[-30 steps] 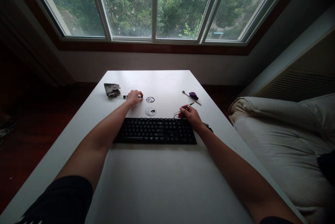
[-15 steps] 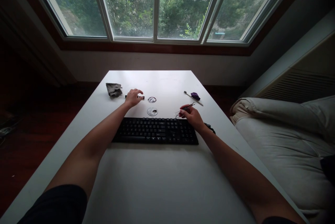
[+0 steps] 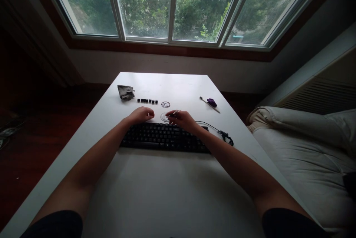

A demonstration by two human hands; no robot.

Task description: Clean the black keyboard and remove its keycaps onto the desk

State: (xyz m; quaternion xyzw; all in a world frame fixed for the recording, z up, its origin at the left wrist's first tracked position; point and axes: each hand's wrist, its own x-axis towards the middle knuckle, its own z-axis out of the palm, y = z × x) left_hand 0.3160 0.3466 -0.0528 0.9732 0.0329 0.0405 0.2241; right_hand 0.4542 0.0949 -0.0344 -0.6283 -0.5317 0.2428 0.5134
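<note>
A black computer keyboard (image 3: 147,135) lies crosswise on the white table. My left hand (image 3: 141,115) is at its far left edge, fingers curled in; whatever they may hold is hidden. Over the far middle of the keyboard, my right hand (image 3: 180,119) is closed on a small keycap puller with thin metal wires (image 3: 175,112), partly covered by the fingers. A clear round dish (image 3: 163,118) lies just beside its fingertips, partly hidden. Farther back sits a second round dish (image 3: 165,104) with small pieces in it. Several black keycaps (image 3: 144,101) stand in a row to its left.
A crumpled grey cloth (image 3: 126,92) lies at the far left of the table (image 3: 172,186). At the far right are a thin brush (image 3: 210,105) and a purple bundle (image 3: 211,102). The keyboard's coiled cable (image 3: 226,136) rests right of my right forearm. A pale sofa (image 3: 294,149) stands alongside.
My left hand has come back from the keycap row to the keyboard's far edge, uncovering the row. My right hand has moved left with the keycap puller, toward the near dish.
</note>
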